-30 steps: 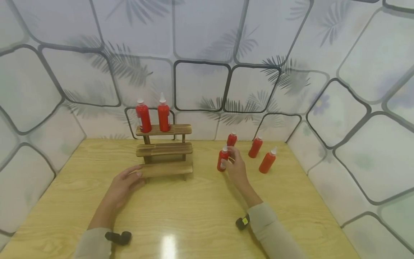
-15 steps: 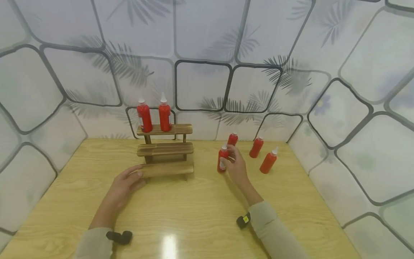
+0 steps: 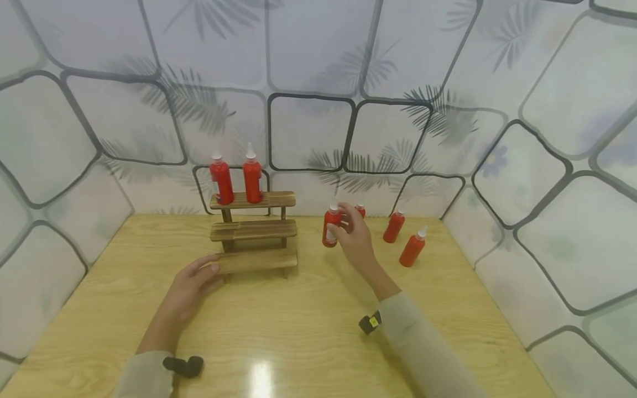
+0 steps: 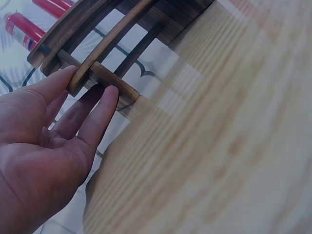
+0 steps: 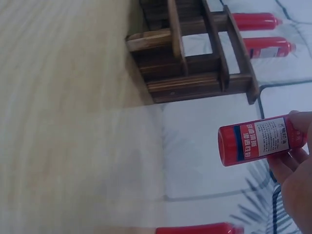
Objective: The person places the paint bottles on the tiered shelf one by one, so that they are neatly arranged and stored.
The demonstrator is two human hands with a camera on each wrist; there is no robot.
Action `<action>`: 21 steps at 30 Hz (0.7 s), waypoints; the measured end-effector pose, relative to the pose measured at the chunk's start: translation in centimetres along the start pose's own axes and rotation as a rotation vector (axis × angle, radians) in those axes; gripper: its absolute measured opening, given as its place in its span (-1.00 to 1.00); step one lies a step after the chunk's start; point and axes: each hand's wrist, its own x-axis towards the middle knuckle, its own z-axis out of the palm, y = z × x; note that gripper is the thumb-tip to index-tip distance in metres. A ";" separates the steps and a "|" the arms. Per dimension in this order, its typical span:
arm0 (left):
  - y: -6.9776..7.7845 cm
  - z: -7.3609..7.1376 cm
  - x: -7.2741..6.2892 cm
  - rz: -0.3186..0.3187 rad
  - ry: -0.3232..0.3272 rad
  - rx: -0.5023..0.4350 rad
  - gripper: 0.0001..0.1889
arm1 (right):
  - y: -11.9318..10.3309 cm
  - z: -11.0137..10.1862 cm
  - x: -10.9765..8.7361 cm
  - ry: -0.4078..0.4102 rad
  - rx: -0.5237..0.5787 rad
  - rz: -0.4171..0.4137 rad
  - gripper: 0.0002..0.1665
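Note:
My right hand (image 3: 355, 236) grips a red squeeze bottle (image 3: 330, 228) with a white nozzle near its neck, held upright and raised above the table. In the right wrist view the label of this bottle (image 5: 263, 140) shows white and blue with printed characters. To its left stands a three-tier wooden rack (image 3: 254, 229). My left hand (image 3: 191, 282) holds the left end of the rack's lowest tier; the left wrist view shows thumb and fingers about the board end (image 4: 80, 80). Two red bottles, one left (image 3: 222, 181) and one right (image 3: 253, 180), stand on the top tier.
Right of the held bottle, three more red bottles stand on the table: one partly behind my right hand (image 3: 360, 210), one in the middle (image 3: 393, 227), one nearer with a white nozzle (image 3: 412, 250). A patterned wall (image 3: 308, 132) borders the wooden table (image 3: 288, 331).
My right hand has lifted the red bottle off the table and carried it slightly left and away from me. The left hand stays at the rack.

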 end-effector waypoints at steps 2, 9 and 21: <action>0.0 0.0 0.0 0.001 -0.002 0.007 -0.34 | 0.3 0.4 0.9 0.000 -0.012 -0.020 -0.32; 0.0 0.0 0.0 -0.001 -0.005 0.013 -0.35 | -3.0 2.1 3.6 0.003 -0.016 -0.106 -0.32; -0.2 0.0 0.1 0.001 0.003 -0.028 -0.37 | -5.2 5.7 7.4 -0.034 -0.004 -0.136 -0.33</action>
